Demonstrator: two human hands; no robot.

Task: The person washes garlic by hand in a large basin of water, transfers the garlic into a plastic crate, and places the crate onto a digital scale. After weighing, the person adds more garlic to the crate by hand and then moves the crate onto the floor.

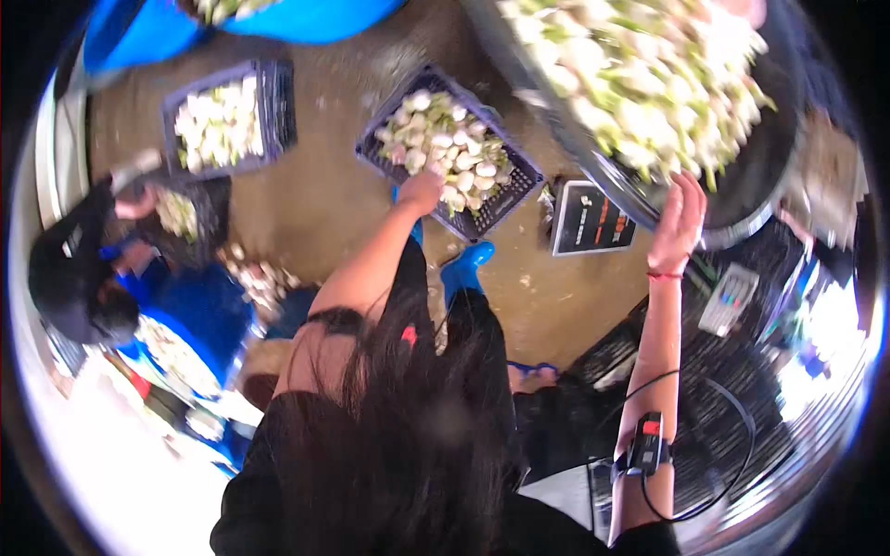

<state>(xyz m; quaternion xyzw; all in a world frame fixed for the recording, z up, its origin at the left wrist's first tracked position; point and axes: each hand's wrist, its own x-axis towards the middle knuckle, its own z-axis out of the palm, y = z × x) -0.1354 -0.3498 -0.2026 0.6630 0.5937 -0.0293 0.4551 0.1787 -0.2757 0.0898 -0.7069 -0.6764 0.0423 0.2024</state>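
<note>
My left hand (422, 190) is over the near edge of a dark plastic crate (521, 165). Its fingers look curled; blur hides what is in them. Pale round vegetables with green parts (454, 144) fill the crate. At the upper right, my right hand (679, 227) is at the near rim of a large dark round tub (732, 199), fingers stretched toward its contents. Similar white-and-green vegetables (640, 88) are heaped in this tub. A red band circles my right wrist, and a small black device with a cable is strapped to that forearm.
A black box-like device (593, 221) sits on the floor between crate and tub. Another crate of vegetables (221, 125) stands at the left. A co-worker in a dark cap (79, 264) bends nearby, beside loose vegetables (260, 278). Blue tubs (306, 20) are at the top.
</note>
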